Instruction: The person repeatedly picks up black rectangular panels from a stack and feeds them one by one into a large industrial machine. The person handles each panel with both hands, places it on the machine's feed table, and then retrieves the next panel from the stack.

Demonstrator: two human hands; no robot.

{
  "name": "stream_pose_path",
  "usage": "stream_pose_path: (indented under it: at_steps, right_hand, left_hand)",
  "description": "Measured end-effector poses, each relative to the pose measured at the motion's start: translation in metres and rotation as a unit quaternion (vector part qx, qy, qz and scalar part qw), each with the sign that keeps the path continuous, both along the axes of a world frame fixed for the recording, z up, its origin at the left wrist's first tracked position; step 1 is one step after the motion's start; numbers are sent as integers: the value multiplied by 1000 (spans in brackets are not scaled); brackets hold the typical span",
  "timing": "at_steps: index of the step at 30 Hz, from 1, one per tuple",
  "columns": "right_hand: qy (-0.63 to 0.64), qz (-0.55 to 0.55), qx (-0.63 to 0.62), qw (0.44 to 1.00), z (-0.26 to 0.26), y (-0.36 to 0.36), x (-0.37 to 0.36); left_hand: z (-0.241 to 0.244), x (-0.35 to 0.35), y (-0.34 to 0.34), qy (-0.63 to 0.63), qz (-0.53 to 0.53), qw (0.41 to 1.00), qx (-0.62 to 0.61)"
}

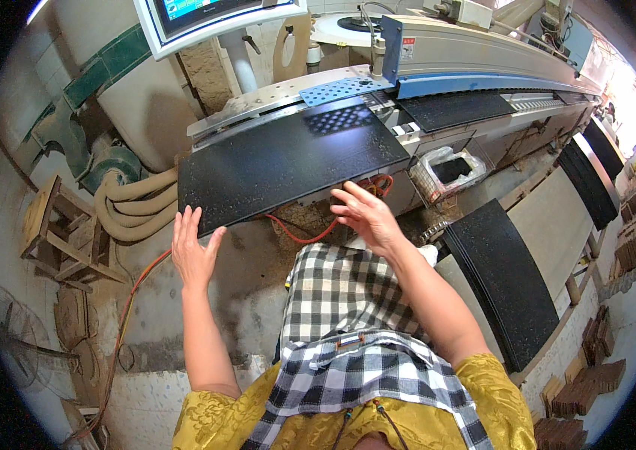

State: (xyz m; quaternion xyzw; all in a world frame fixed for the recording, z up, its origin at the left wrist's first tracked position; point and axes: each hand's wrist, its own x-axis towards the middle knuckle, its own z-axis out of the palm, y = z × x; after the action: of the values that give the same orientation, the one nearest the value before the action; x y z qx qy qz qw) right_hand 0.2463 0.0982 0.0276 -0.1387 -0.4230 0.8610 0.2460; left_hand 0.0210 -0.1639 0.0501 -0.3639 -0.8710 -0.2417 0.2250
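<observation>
A black rectangular panel (pixel 273 163), dusted with pale specks, lies flat on the infeed end of an edge-banding machine (pixel 481 50). My left hand (pixel 194 247) is at the panel's near left corner, fingers spread, with the fingertips at its edge. Apart from the near long edge, my right hand (pixel 365 216) hovers with loosely bent fingers and nothing in them. Over the panel's far side sits a blue perforated plate (pixel 346 90), which reflects in the glossy surface. Farther along the machine, another black panel (pixel 455 108) lies beneath the blue guard rail (pixel 481 81).
Stacked black panels (pixel 503 281) lie on a roller rack at my right. A wire basket (pixel 447 169) with a plastic liner hangs on the machine's front. Beige hoses (pixel 137 208), a wooden stool (pixel 70 230) and a red hose (pixel 137 287) are at left; above is a touchscreen (pixel 211 17).
</observation>
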Motion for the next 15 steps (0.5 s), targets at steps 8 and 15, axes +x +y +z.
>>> stream_pose_path:
  at_steps: [8, 15]
  right_hand:
    - [-401, -227, 545, 701, -68, 81, 135]
    - [-538, -143, 711, 429, -86, 115, 195]
  left_hand:
    - [2, -37, 29, -32, 12, 999, -3]
    - [1, -38, 34, -36, 11, 999, 2]
